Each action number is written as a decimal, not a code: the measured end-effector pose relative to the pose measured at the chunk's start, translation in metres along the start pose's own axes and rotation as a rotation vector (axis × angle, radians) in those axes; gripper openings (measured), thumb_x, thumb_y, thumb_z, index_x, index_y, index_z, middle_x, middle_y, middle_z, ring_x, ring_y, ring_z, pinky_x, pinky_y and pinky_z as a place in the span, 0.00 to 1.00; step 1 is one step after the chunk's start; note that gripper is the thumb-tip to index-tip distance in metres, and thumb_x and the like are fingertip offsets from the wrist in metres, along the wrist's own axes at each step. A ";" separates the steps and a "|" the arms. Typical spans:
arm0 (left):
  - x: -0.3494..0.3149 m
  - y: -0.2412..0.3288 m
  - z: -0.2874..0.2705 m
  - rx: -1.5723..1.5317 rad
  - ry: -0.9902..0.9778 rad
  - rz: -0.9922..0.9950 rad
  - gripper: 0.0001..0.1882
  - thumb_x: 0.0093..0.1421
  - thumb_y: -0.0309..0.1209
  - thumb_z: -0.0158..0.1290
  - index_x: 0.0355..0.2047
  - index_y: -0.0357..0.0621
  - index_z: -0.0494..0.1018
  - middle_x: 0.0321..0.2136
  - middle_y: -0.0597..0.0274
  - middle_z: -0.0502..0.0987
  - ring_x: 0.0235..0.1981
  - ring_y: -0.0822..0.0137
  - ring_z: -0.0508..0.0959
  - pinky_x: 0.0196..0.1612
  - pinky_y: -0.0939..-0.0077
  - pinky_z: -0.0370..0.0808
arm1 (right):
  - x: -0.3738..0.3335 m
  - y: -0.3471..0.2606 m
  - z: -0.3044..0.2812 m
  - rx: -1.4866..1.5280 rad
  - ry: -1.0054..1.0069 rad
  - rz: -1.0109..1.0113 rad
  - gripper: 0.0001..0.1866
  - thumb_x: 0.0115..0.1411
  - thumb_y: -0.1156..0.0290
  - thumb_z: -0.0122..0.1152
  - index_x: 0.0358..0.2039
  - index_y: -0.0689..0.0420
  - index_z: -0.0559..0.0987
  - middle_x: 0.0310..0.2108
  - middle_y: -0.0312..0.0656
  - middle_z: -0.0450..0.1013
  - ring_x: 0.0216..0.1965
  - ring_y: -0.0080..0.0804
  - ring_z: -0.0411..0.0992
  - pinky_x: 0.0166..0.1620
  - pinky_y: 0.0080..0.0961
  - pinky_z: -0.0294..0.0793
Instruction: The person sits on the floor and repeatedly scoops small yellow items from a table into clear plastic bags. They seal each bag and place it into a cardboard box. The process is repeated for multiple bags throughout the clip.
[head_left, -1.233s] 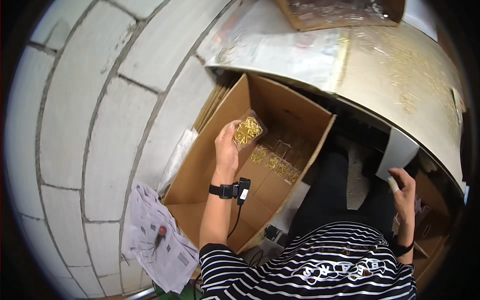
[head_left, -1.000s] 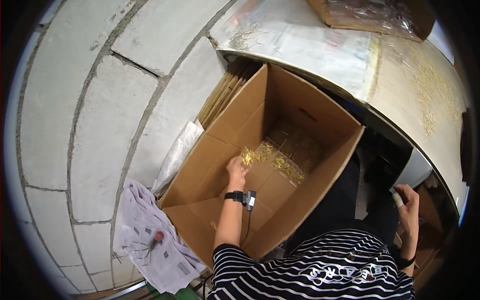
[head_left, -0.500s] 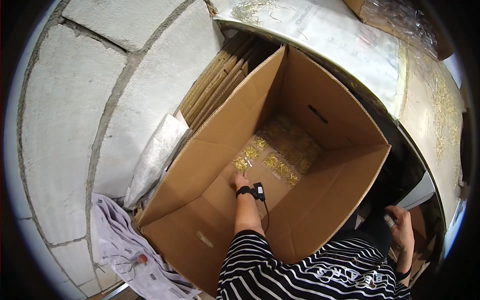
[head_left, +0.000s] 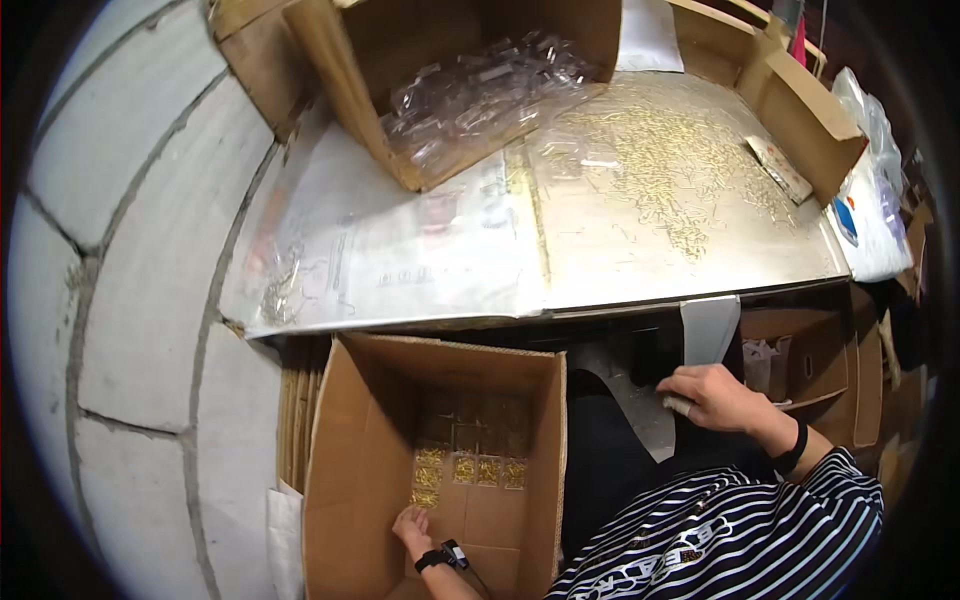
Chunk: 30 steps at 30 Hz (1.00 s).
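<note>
A deep brown cardboard box (head_left: 360, 480) stands before me. Small clear packs of gold-coloured pieces (head_left: 489, 470) lie in rows on its bottom; the far ones are in shadow. My left hand (head_left: 411, 527) is inside the box at the left, just on the near side of a pack (head_left: 425, 494). Its fingers are loosely bent, and I see nothing in them. My right hand (head_left: 715, 396) hovers to the right of the box, below the table's edge. Its fingers reach left, apart from the thumb, which has a pale wrap, and it holds nothing visible.
Beyond the box is a table (head_left: 600, 290) with scattered gold-coloured pieces (head_left: 665, 180). A tipped carton (head_left: 400, 160) on it holds clear plastic cases (head_left: 490, 90). A block wall (head_left: 150, 310) runs along the left. Under the table, at right, stands another open carton (head_left: 800, 350).
My view has swung up and right, bringing the tabletop and the carton of clear cases into sight. My left hand has drawn slightly back from the nearest pack. The right hand is raised, fingers reaching left.
</note>
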<state>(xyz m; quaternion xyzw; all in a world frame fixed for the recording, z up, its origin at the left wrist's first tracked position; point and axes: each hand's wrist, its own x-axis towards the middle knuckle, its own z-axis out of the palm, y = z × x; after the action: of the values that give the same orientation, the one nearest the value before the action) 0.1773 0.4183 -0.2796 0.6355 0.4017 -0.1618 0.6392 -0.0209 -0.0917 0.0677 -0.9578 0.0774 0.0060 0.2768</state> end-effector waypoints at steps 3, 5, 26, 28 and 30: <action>-0.082 0.102 0.031 -0.014 -0.269 0.340 0.06 0.60 0.27 0.52 0.35 0.38 0.73 0.27 0.56 0.77 0.29 0.65 0.79 0.34 0.76 0.77 | 0.005 0.012 -0.013 -0.016 0.156 -0.072 0.12 0.49 0.77 0.62 0.36 0.62 0.76 0.30 0.46 0.72 0.31 0.44 0.73 0.34 0.34 0.74; -0.137 0.164 0.080 -0.021 -0.404 0.583 0.04 0.61 0.26 0.51 0.34 0.39 0.73 0.29 0.60 0.77 0.30 0.69 0.78 0.34 0.75 0.78 | 0.014 0.014 -0.024 -0.034 0.250 -0.128 0.13 0.48 0.77 0.62 0.36 0.62 0.76 0.30 0.45 0.72 0.33 0.43 0.73 0.34 0.34 0.74; -0.244 0.320 0.447 1.175 -0.101 1.546 0.08 0.46 0.31 0.56 0.20 0.39 0.70 0.25 0.47 0.76 0.31 0.46 0.77 0.33 0.55 0.72 | 0.008 0.106 -0.067 -0.103 0.341 -0.192 0.15 0.48 0.78 0.56 0.40 0.59 0.74 0.38 0.43 0.72 0.39 0.41 0.72 0.38 0.32 0.75; -0.249 0.316 0.445 1.093 -0.159 1.669 0.07 0.49 0.27 0.54 0.21 0.40 0.68 0.23 0.51 0.77 0.27 0.53 0.79 0.28 0.62 0.73 | 0.015 0.110 -0.066 -0.067 0.350 -0.187 0.17 0.49 0.78 0.56 0.42 0.58 0.73 0.42 0.44 0.71 0.43 0.42 0.71 0.39 0.32 0.75; -0.271 0.295 0.449 0.649 -0.504 1.211 0.05 0.52 0.25 0.52 0.24 0.41 0.67 0.25 0.53 0.77 0.25 0.59 0.78 0.25 0.68 0.73 | 0.037 0.110 -0.055 -0.068 0.376 -0.241 0.19 0.52 0.76 0.55 0.46 0.58 0.72 0.50 0.45 0.67 0.52 0.44 0.66 0.46 0.32 0.73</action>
<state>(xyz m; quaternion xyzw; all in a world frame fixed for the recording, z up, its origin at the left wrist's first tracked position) 0.3582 -0.0460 0.0582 0.8471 -0.2476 -0.0323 0.4692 -0.0026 -0.2186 0.0538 -0.9531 0.0126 -0.2032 0.2240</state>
